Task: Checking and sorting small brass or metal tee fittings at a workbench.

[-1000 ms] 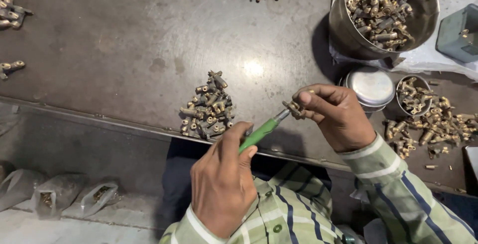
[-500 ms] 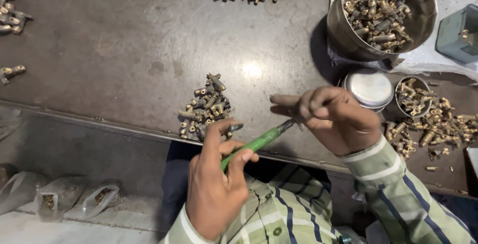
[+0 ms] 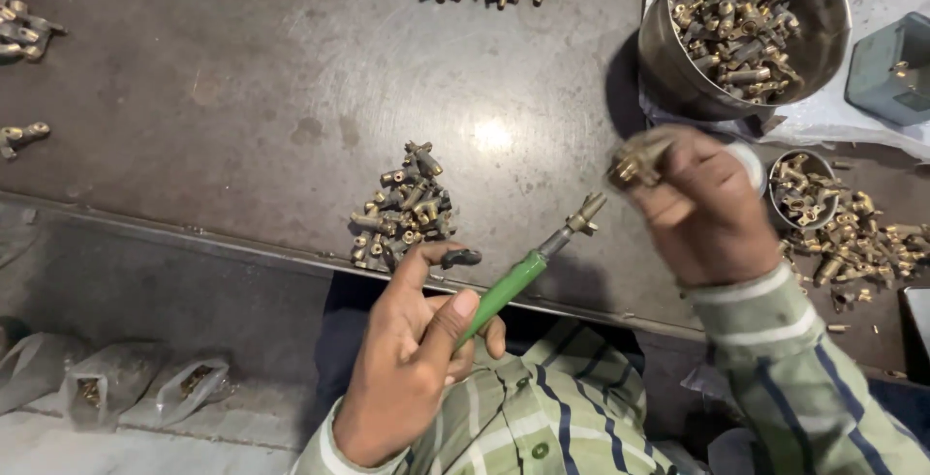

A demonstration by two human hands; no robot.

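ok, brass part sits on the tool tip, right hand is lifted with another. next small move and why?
Probably lower the right hand toward the small brass fittings pile and drop its blurred brass fitting. The left hand grips the green-handled screwdriver, whose tip already carries another fitting.

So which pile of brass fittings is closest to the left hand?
The small pile at the table's near edge, just above the left hand; the other piles lie farther off.

Left hand (image 3: 412, 359) low and close to the body, fingers curled tight, thumb on top; right hand (image 3: 702, 204) lifted higher, fingers pinched together.
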